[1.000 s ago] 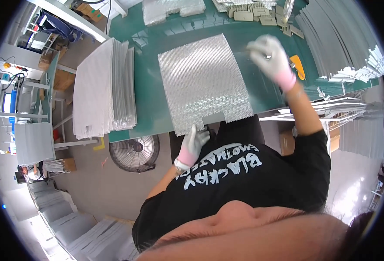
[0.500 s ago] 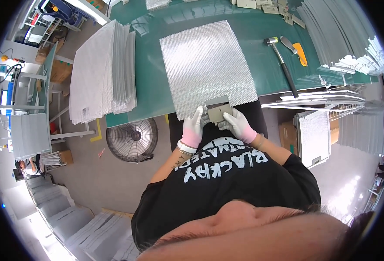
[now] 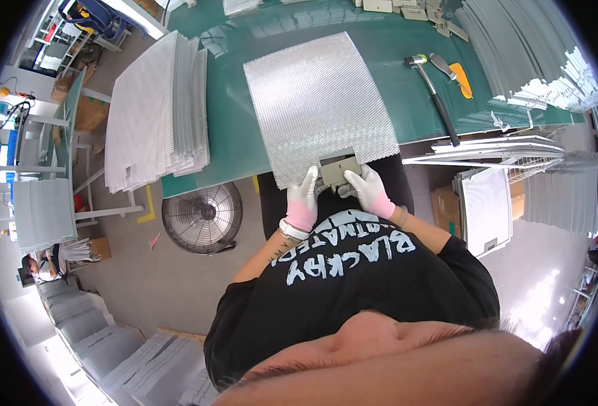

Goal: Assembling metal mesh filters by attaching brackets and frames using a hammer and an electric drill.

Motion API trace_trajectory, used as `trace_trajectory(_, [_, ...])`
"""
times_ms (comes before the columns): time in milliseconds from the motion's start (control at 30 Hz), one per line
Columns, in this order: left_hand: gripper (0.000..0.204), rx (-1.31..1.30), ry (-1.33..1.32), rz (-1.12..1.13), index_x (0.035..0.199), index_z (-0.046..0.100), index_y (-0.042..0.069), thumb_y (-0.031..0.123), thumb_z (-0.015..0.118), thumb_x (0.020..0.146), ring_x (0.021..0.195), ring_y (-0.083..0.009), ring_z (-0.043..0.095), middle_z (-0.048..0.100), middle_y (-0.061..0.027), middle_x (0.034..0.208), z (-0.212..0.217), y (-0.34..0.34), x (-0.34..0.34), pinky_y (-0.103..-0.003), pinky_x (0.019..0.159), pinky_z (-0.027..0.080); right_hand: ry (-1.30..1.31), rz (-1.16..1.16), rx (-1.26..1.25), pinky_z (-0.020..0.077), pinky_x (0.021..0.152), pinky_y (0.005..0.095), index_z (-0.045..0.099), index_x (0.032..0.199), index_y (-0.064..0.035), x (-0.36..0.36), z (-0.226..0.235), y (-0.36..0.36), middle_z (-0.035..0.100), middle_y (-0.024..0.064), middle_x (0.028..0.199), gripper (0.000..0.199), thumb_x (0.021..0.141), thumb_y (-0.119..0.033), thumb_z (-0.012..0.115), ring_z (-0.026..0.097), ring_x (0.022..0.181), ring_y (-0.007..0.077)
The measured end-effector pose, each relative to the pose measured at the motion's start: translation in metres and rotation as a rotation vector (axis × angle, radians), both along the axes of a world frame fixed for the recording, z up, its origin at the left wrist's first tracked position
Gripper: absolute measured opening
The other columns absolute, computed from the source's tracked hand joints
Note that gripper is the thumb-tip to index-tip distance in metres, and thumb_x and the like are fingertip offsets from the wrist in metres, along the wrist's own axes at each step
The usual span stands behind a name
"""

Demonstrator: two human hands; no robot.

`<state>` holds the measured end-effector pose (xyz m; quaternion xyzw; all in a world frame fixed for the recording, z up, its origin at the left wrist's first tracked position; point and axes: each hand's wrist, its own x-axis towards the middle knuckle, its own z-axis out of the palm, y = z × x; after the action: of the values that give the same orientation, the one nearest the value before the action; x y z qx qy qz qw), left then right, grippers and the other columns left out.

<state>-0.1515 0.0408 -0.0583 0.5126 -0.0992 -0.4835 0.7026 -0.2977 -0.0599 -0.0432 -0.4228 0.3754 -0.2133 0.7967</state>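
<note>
A silvery mesh sheet (image 3: 319,101) lies flat on the green table (image 3: 231,145). At the middle of its near edge sits a small grey metal clip piece (image 3: 339,168). My left hand (image 3: 304,199) and my right hand (image 3: 368,191), both in white and pink gloves, grip this piece from either side at the table's front edge. A hammer (image 3: 434,95) with a black handle lies on the table to the right, out of my hands.
A tall stack of mesh sheets (image 3: 153,111) stands on the table's left end. An orange-handled tool (image 3: 456,73) lies beside the hammer. Metal strips (image 3: 515,54) pile at the right. A floor fan (image 3: 203,218) stands below the table's left front.
A second ago my right hand was far out by the hammer; it has come back to the sheet's near edge. Both hands now hold the grey piece.
</note>
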Motion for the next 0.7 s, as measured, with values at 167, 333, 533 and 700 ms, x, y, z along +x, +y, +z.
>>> trace_trajectory(167, [0.035,0.1,0.049,-0.118,0.113,0.063,-0.006,0.026,0.052,0.105,0.092,-0.0173,0.066,0.069,-0.0115,0.105,0.001,0.0,-0.007,-0.031,0.081,0.053,0.033,0.078,-0.052,0.0556,0.064,0.0276,0.058,0.111,0.0045,-0.001,-0.001,-0.006,0.069,0.0099,0.09,0.025,0.098,-0.018,0.059,0.068,0.07,0.014])
trace_trajectory(333, [0.035,0.142,0.032,-0.219,0.105,0.065,-0.004,0.03,0.056,0.103,0.068,-0.0087,0.058,0.065,-0.0038,0.082,-0.002,-0.001,-0.006,-0.022,0.062,0.045,0.021,-0.34,-0.188,0.0496,0.066,0.023,0.066,0.094,0.0025,0.009,-0.008,0.005,0.067,0.0044,0.081,0.024,0.097,-0.021,0.062,0.062,0.073,0.008])
trace_trajectory(533, [0.032,0.109,-0.035,-0.271,0.101,0.064,-0.003,0.028,0.055,0.103,0.064,-0.0085,0.056,0.064,-0.0043,0.078,0.003,0.002,-0.003,-0.023,0.061,0.046,0.118,-0.095,-0.263,0.0498,0.07,0.025,0.063,0.095,-0.0013,-0.01,-0.004,-0.006,0.062,0.0033,0.09,0.023,0.101,-0.023,0.057,0.057,0.077,0.0088])
trace_trajectory(700, [0.033,-0.025,0.072,-0.239,0.114,0.058,-0.005,0.025,0.048,0.106,0.078,-0.0111,0.063,0.066,-0.0081,0.096,0.002,0.002,-0.008,-0.025,0.073,0.053,-0.005,-0.232,0.023,0.051,0.071,0.0255,0.064,0.094,-0.0007,-0.001,-0.011,-0.006,0.063,0.003,0.086,0.023,0.1,-0.023,0.059,0.06,0.076,0.0097])
